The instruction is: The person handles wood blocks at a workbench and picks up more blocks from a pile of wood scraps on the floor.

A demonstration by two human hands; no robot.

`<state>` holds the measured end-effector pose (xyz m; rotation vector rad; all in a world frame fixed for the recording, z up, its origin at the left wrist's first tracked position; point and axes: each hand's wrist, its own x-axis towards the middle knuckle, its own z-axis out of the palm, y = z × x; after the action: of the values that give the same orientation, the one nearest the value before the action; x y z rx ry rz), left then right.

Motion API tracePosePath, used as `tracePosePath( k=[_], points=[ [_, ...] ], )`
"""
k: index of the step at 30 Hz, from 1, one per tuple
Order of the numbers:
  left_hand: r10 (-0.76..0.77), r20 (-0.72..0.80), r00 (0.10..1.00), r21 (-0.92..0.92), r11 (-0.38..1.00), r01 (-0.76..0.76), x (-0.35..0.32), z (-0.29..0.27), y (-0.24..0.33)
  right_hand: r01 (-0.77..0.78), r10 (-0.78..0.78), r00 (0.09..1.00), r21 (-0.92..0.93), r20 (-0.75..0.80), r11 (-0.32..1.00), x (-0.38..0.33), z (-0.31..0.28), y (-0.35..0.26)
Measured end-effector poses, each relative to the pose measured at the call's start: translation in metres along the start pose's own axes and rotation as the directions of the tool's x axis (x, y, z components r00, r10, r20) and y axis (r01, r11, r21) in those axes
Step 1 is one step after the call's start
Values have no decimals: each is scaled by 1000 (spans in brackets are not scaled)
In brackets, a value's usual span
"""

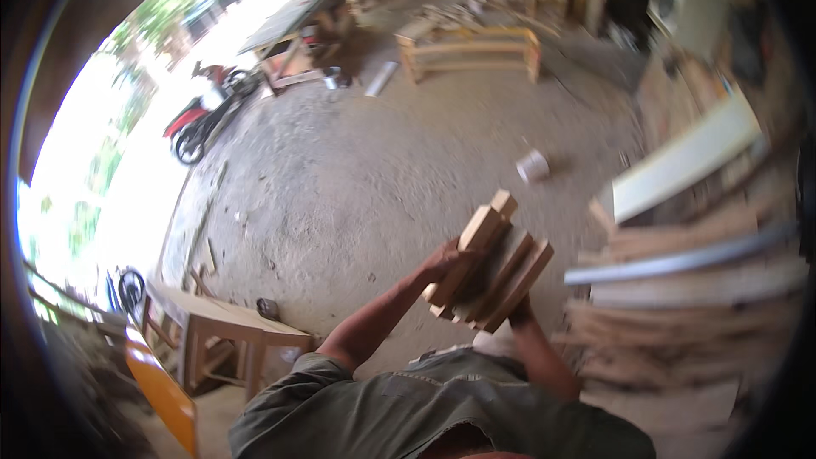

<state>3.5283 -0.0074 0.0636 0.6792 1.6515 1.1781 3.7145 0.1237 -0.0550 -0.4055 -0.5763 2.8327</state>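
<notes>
A bundle of short squared wooden pieces [520, 282] is held in front of my body, tilted, with several light-brown ends showing. My left hand [444, 262] wraps around the bundle's left side. On the lower right, my right hand [520, 313] grips the same bundle from beneath, most of its fingers hidden behind the wood. A dark gap runs between the left and right pieces. Motion blurs the picture, so how the pieces touch one another cannot be told.
To the right lie stacked boards [671, 293] with a pale panel [688, 157] above. A white bucket [533, 167] is on the floor ahead. At the lower left stands a wooden table [223, 323]. Farther off are a wooden bench frame [472, 44] and a red motorcycle [204, 115].
</notes>
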Motion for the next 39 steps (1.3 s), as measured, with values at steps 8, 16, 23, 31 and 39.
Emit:
tracePosePath(
  k=[8,16,23,31,39],
  points=[
    [100,-203,974,-249,957,-150,99,-154,31,-249,254,954,-48,159,967,250,21,-40],
    [8,-446,895,-276,950,-146,203,-347,57,-316,344,922,-166,177,934,502,48,-31],
    [31,-430,902,-258,953,-156,324,-570,63,-346,385,906,-215,177,913,759,138,-15],
    [22,-374,927,-203,974,-105,470,-807,123,-301,328,935,-182,138,936,1000,220,-23],
    [-26,-476,879,-179,981,-68,617,-1035,171,-344,374,916,-196,143,918,1299,272,-20]
  ],
)
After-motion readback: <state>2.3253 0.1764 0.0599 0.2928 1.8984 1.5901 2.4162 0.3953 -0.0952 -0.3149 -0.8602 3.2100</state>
